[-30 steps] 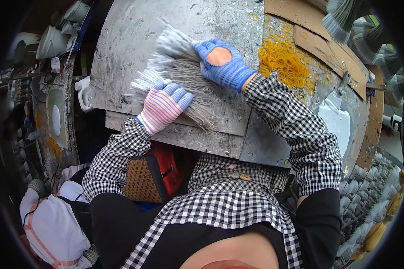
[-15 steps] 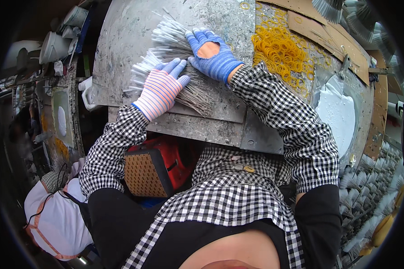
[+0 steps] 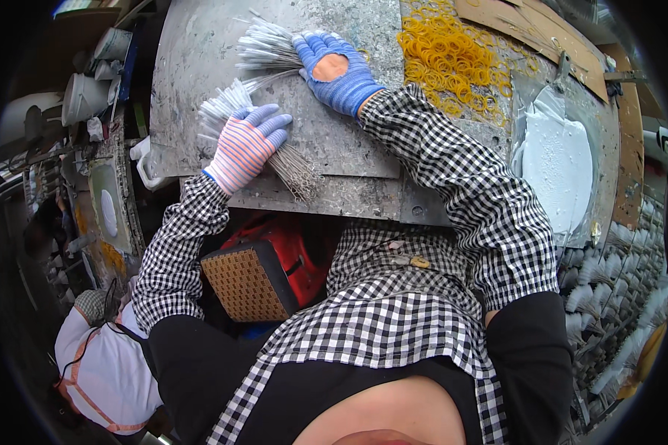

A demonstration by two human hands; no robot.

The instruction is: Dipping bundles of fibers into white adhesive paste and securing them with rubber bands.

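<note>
My left hand (image 3: 249, 147), in a white glove with orange and blue stripes, is closed over a bundle of thin wire-stemmed brushes (image 3: 295, 172). Their white tips stick out past the fingers at the upper left, and the looped wire ends fan out toward the table's near edge. Farther away, my right hand (image 3: 340, 73), in a blue glove with a hole on its back, grips a second bundle of wire-stemmed brushes (image 3: 263, 46) whose white tips point left. Some of its stems run under my right palm, where they are hidden.
Both bundles rest on a worn grey metal-topped table (image 3: 193, 59). Yellow rubber bands (image 3: 449, 63) lie heaped at the far right, near a spread of white paste (image 3: 555, 167). A red stool-like object (image 3: 304, 271) stands below the table. Another person (image 3: 107, 363) is at the lower left.
The single spread of brushes has parted into two bundles. My right hand has drawn the farther one up and away; my left hand has shifted slightly left and nearer with the other.
</note>
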